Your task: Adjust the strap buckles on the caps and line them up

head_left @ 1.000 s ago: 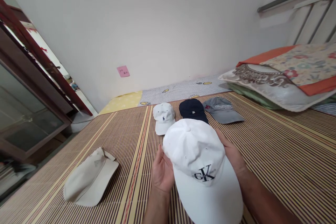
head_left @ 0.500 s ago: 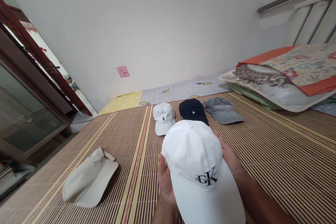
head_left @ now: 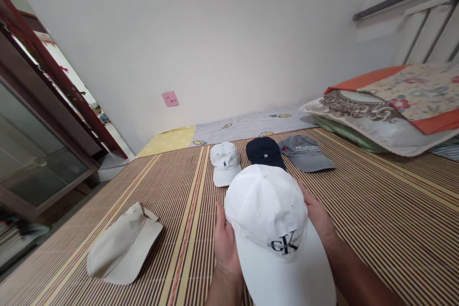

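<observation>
Between my two hands is a white baseball cap (head_left: 267, 205) with dark "CK" lettering, its brim pointing down toward me. My left hand (head_left: 225, 244) grips the cap's left side, thumb up, the other fingers hidden behind it. On the opposite side my right hand (head_left: 320, 215) holds the cap, fingers mostly out of sight. Just beyond it lie a smaller white cap (head_left: 225, 160) with a dark emblem, a navy cap (head_left: 264, 152) partly covered by the held one, and a grey cap (head_left: 306, 154). A beige cap (head_left: 124, 246) rests to the left, flattened.
All of this is over a striped bamboo mat (head_left: 179, 229) on a bed. Stacked pillows (head_left: 380, 110) stand at the right. A white wall (head_left: 233, 48) with a pink note (head_left: 169, 99) rises behind. Left of the bed is a glass-fronted cabinet (head_left: 32, 153).
The view has shifted slightly. Both hands keep hold of the white cap, which sits a touch further right; my left thumb stands a bit higher and straighter. The other caps stay in place.
</observation>
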### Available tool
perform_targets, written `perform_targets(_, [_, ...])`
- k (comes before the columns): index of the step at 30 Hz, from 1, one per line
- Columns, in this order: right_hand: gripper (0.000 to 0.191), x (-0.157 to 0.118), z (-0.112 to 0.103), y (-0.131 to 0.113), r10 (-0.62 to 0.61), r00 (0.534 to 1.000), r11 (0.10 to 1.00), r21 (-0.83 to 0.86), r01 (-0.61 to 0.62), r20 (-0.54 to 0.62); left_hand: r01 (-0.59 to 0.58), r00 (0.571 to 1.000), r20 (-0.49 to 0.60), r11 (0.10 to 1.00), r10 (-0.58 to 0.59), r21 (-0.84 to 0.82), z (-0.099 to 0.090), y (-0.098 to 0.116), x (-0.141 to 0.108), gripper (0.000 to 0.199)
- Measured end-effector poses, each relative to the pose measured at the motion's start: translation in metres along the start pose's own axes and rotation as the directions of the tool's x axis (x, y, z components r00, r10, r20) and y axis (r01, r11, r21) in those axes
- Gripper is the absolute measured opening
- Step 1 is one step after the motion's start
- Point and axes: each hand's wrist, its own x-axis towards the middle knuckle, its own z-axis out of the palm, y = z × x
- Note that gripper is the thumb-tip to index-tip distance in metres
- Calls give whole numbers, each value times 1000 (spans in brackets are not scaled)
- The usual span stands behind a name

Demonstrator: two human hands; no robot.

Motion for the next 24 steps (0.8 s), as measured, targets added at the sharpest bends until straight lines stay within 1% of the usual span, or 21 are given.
perform_targets(6, [63,1,-1,1,-11,999,1000,-22,11,32,17,1000,-7,1000,-17,-3,-6,-2,1,82])
perform_targets(9, [65,1,1,2,-57,997,997,-56,60,48,38,999,10,999,-38,-16,-8,-1,1,76])
perform_targets(12, [70,0,7,1,-78,996,993,-87,82,51,77,996,38,997,-76,-6,-9,0,0,80])
perform_targets(15, [72,-1,15,0,-63,997,994,-90,68,51,74,996,51,997,-74,1,-11,2,-1,82])
perform_targets(19, [74,-3,24,-2,-38,998,996,-76,43,57,63,995,71,998,-63,-3,-15,3,-2,79])
perform_targets(24, [75,-4,32,0,-52,998,998,-32,53,41,67,991,122,997,-63,-31,-18,4,-2,73])
